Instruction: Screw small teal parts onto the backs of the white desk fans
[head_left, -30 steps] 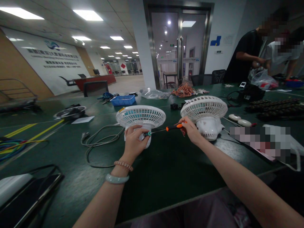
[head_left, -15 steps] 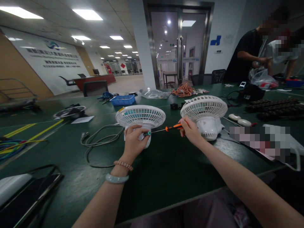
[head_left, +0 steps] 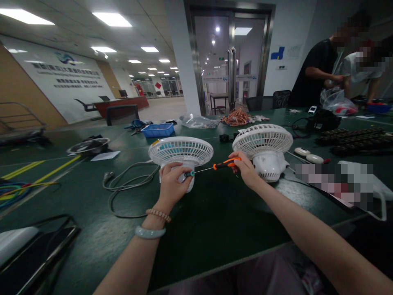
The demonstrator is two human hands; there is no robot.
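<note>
A white fan [head_left: 180, 150] lies face down on the green table [head_left: 215, 221], its grille upward-facing edge toward me. My left hand [head_left: 171, 185] is wrapped round its motor housing. My right hand [head_left: 245, 169] pinches the orange handle of a screwdriver [head_left: 221, 165], whose thin shaft runs left to the housing beside my left fingers. A second white fan [head_left: 264, 145] rests just behind my right hand.
A grey power cord [head_left: 129, 180] coils left of the first fan. A blue tray [head_left: 159, 130], a bag and copper parts [head_left: 236, 117] sit at the back. Two people stand at the far right. Black trays [head_left: 353, 139] and white parts lie right; a dark frame [head_left: 37, 250] sits near left.
My right hand has shifted slightly on the screwdriver handle, its fingers turning it; the tip stays at the fan housing. My left hand has kept its hold.
</note>
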